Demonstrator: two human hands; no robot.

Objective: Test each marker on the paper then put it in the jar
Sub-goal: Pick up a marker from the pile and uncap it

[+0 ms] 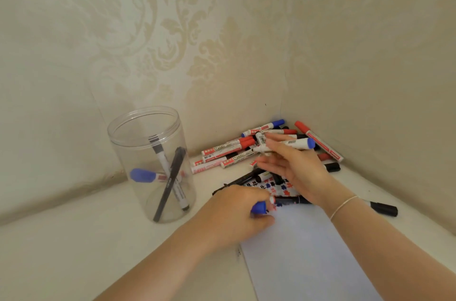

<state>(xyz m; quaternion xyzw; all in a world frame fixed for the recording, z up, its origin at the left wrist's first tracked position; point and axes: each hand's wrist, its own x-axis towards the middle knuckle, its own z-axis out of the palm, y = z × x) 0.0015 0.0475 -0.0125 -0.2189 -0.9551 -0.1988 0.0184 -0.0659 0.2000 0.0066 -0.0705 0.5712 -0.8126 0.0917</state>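
Note:
My right hand (296, 167) hovers over the far end of the paper, shut on a white marker (293, 144) with a blue end, held roughly level. My left hand (234, 212) rests on the paper's near-left corner, its fingers closed on a blue cap (259, 208). The white paper (308, 251) carries red, blue and black test marks (271, 187) at its far end. At the left stands the clear plastic jar (148, 128), upright and open, holding a blue-capped marker (143, 175) and two black pens (170, 182).
A pile of red-, blue- and black-capped markers (227, 152) lies in the corner against the patterned walls. One black marker (385, 209) lies alone right of my right wrist. Several black markers (246, 177) lie across the paper's far end.

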